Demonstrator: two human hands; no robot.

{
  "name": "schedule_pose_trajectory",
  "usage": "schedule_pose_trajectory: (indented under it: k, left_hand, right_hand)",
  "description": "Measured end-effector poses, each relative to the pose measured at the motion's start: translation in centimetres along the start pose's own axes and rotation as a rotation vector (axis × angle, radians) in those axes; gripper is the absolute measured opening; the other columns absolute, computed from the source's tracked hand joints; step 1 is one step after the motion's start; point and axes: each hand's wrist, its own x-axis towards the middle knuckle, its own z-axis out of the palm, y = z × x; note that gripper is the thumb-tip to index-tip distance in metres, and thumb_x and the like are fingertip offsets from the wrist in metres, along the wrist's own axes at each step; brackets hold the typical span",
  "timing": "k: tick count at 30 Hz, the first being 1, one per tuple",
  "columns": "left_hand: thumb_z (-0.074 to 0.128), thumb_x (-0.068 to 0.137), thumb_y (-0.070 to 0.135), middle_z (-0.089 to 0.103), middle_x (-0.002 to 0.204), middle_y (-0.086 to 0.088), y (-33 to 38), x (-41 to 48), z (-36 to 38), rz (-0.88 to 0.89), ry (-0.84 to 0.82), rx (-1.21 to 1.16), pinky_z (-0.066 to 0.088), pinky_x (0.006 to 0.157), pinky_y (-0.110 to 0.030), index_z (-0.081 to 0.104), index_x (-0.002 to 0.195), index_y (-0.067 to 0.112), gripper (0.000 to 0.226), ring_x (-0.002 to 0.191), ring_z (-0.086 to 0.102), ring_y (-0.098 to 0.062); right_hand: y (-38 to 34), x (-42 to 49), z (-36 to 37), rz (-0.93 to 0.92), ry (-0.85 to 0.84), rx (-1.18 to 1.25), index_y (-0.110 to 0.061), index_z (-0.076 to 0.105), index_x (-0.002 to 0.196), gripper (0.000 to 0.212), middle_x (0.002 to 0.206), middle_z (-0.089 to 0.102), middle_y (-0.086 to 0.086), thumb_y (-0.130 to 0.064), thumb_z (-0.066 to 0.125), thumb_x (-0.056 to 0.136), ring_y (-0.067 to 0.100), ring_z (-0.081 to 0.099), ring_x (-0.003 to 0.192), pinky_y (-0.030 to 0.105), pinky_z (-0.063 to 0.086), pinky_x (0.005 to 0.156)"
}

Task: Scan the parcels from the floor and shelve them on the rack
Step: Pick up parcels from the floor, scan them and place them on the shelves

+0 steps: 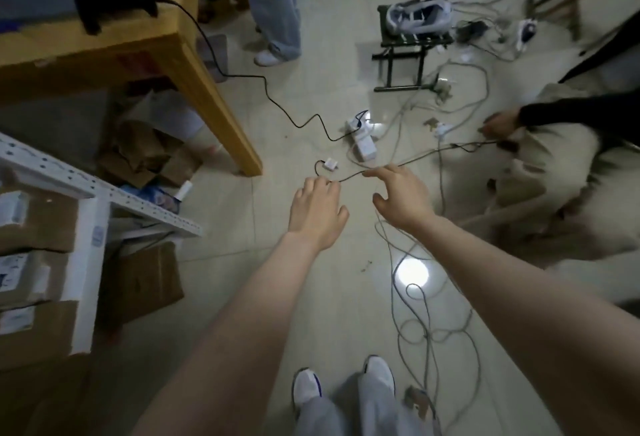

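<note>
Both my arms reach out over the floor. My left hand (317, 209) and my right hand (398, 195) each pinch a thin dark cable (349, 177) that runs between them. The cable ends at a small white plug (330, 163) beyond my left hand and stretches right toward another person's hand (500, 124). A black barcode scanner (104, 3) lies on the wooden table (145, 41), its cord trailing to the floor. Brown cardboard parcels (34, 221) sit on the white metal rack (86, 186) at the left. More boxes (142, 283) lie under the rack.
White power strips (362, 136) and tangled grey cables (426, 325) cover the floor ahead and to my right. A small dark stool (408, 44) carries a bundle. One person stands at the top, another crouches at the right. Crumpled cardboard (145, 151) lies under the table.
</note>
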Motion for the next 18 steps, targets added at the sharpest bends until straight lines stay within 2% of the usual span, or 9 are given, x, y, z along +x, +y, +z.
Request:
schedule_pose_trajectory:
  k: [6,14,18]
  left_hand:
    - [0.047,0.100,0.035,0.049,0.138,-0.009,5.2,-0.7,6.1,0.171,-0.039,0.017,0.034,0.104,-0.037,0.051,0.135,0.012,0.042,0.129,0.040,-0.029]
    - [0.047,0.100,0.035,0.048,0.138,-0.009,11.2,-7.0,14.3,0.434,-0.133,0.092,0.033,0.102,-0.036,0.052,0.131,0.012,0.039,0.129,0.040,-0.028]
    - [0.048,0.100,0.036,0.050,0.136,-0.010,14.3,-12.0,20.0,0.568,-0.208,0.119,0.035,0.100,-0.038,0.054,0.129,0.012,0.038,0.127,0.042,-0.030]
  right_hand:
    - [7.3,-6.9,4.8,0.263,0.103,0.099,-0.023,0.058,0.134,0.050,0.133,0.059,0.005,-0.012,0.061,0.085,0.029,0.051,0.122,0.039,0.042,0.100]
    - [15.0,-23.0,11.1,0.780,0.320,0.182,-0.023,0.056,0.135,0.049,0.134,0.057,0.005,-0.014,0.060,0.087,0.030,0.052,0.120,0.040,0.044,0.098]
    - [18.0,-31.1,15.5,1.008,0.374,0.215,-0.022,0.055,0.136,0.047,0.136,0.056,0.006,-0.014,0.061,0.090,0.029,0.051,0.124,0.039,0.042,0.100]
